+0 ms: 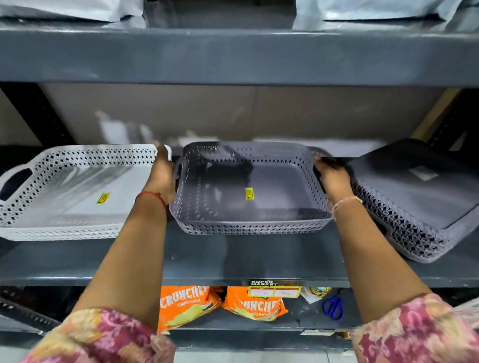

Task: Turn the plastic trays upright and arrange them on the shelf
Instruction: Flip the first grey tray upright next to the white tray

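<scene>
Your left hand (163, 177) and your right hand (332, 177) each grip one end handle of the grey tray (247, 189), fingers closed around the left and right rims respectively. The grey tray sits upright, opening upward, on the dark shelf (236, 263), with a yellow sticker (249, 193) on its floor. Just left of the grey tray, with your left hand between the two, the white tray (68, 194) also stands upright on the same shelf. Just right of the grey tray, beyond your right hand, an overturned grey tray (425, 198) lies bottom-up and tilted, its near corner close to the shelf's front edge. Below the grey tray, on the lower level, lie two orange snack bags (219, 304) and blue-handled scissors (333, 306). Above the grey tray, pale bags (376, 2) rest on the upper shelf.
</scene>
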